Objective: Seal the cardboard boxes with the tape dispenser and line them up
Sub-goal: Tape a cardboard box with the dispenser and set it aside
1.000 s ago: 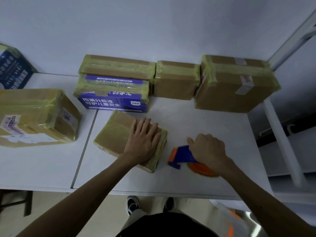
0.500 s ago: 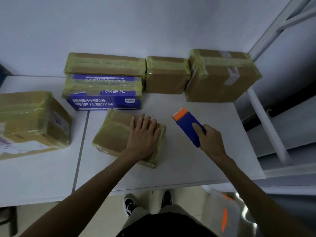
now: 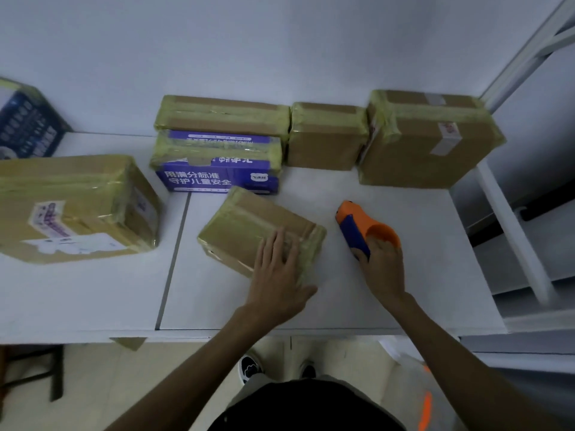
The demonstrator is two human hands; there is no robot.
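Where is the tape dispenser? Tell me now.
Head view, right of centre: the tape dispenser is held by the right hand, beside the small box the left hand rests on.

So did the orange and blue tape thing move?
Yes. The tape dispenser, in the right hand, moved away from the person, along the small box toward its far corner.

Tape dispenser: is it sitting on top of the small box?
No, the right hand grips the tape dispenser off to the side, apart from the small box.
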